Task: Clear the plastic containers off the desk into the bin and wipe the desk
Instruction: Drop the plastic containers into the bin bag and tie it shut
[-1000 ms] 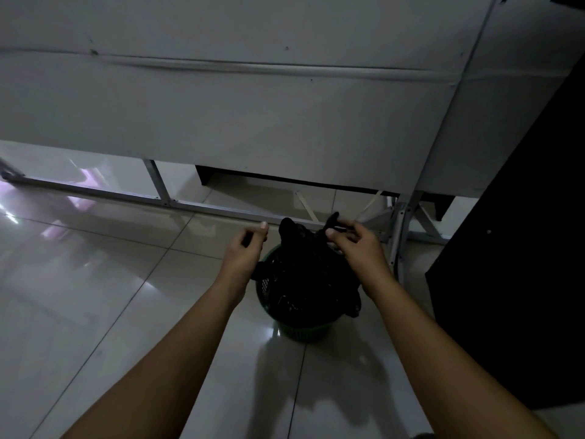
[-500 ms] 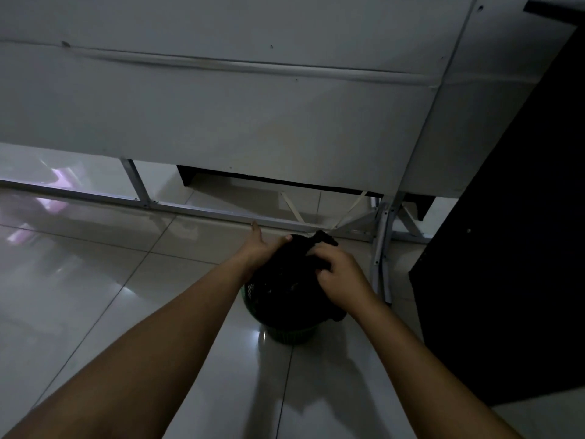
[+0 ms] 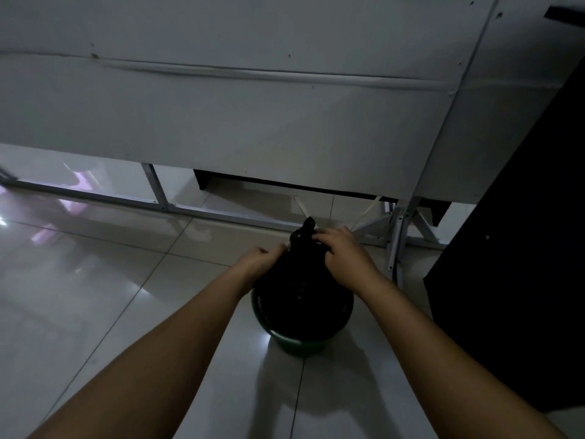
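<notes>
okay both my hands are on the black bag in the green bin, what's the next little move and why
Probably pull the black bag's gathered top tight. The left hand and right hand both grip its neck above the green bin, so closing it looks nearest. Whether it is already knotted is too dark to tell.
</notes>
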